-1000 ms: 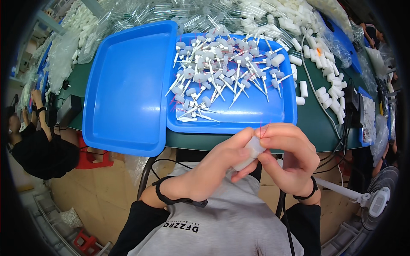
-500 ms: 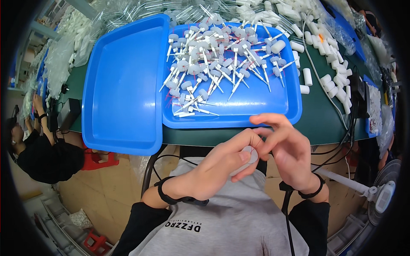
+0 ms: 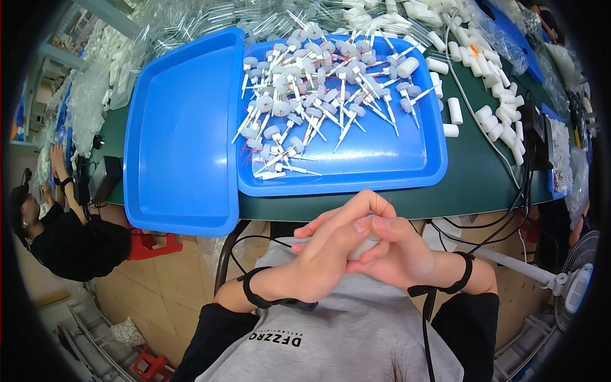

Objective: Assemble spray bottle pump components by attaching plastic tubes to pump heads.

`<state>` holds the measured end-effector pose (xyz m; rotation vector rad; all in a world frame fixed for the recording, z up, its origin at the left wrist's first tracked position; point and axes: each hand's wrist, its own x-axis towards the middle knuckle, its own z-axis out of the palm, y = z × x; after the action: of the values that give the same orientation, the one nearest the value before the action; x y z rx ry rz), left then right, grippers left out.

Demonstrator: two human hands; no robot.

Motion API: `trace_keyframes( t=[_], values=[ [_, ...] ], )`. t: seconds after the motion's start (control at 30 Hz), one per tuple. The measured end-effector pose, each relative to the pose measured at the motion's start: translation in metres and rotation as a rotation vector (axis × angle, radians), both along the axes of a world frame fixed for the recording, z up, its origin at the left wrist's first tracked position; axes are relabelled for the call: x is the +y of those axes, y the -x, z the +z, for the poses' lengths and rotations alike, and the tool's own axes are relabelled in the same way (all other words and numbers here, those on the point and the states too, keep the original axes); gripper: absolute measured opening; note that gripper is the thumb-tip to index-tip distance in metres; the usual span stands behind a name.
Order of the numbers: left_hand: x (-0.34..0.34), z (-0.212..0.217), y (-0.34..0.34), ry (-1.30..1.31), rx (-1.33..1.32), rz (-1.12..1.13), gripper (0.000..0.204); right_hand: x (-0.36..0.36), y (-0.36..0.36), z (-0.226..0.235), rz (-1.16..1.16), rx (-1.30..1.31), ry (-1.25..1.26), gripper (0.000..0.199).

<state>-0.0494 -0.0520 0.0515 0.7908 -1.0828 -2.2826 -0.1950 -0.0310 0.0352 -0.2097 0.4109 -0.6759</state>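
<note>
In front of my lap, both hands are closed together around a whitish cylindrical piece (image 3: 364, 247). My left hand (image 3: 328, 254) wraps it from the left, its thumb near the top. From the other side my right hand (image 3: 404, 254) presses its thumb beside the left one, with its fingers under and round the piece. A thin reddish wire (image 3: 386, 207) sticks up above the fingertips. Most of the piece is hidden by my fingers. Beyond my hands, a blue tray (image 3: 375, 169) bears many grey-white discs on thin white stems (image 3: 312, 83) with red wires.
Another blue tray (image 3: 181, 140) stands to the left, overlapping the first. White cylinders (image 3: 499, 114) and a pale cable (image 3: 474, 105) lie on the green table at right. Clear tubes (image 3: 210, 22) are heaped behind. A fan (image 3: 576, 280) stands at right; a person (image 3: 70, 235) sits at left.
My right hand has come down and left, from raised fingers to a grip against the piece. My left hand's fingers have shifted round it, and the wire now points up.
</note>
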Motion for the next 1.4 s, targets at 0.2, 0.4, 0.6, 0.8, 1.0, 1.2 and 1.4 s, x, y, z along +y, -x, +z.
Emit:
trace_keyframes(
  t=[0.2, 0.4, 0.6, 0.8, 1.0, 1.2, 1.4],
  values=[
    [0.001, 0.004, 0.001, 0.111, 0.004, 0.07, 0.038, 0.0, 0.002, 0.001, 0.047, 0.07, 0.021, 0.035],
    [0.001, 0.0, 0.004, 0.042, 0.05, 0.037, 0.034, -0.004, 0.002, 0.015, 0.033, 0.275, 0.215, 0.071],
    [0.003, -0.007, 0.004, 0.199, 0.101, 0.054, 0.043, 0.005, 0.021, -0.001, -0.131, -0.109, 0.037, 0.053],
    [0.007, -0.014, 0.003, 0.019, 0.193, 0.151, 0.049, 0.003, 0.028, 0.003, -0.049, 0.196, 0.157, 0.056],
    [0.011, -0.014, 0.003, -0.154, 0.216, 0.079, 0.054, -0.004, 0.011, -0.001, 0.128, 0.247, 0.13, 0.065],
    [0.01, -0.002, 0.013, 0.261, -0.085, 0.157, 0.029, 0.002, 0.001, -0.018, 0.061, 0.043, 0.214, 0.052],
    [0.008, 0.002, 0.015, 0.183, -0.119, 0.168, 0.015, -0.002, 0.004, -0.019, 0.044, 0.179, 0.39, 0.065]
  ],
)
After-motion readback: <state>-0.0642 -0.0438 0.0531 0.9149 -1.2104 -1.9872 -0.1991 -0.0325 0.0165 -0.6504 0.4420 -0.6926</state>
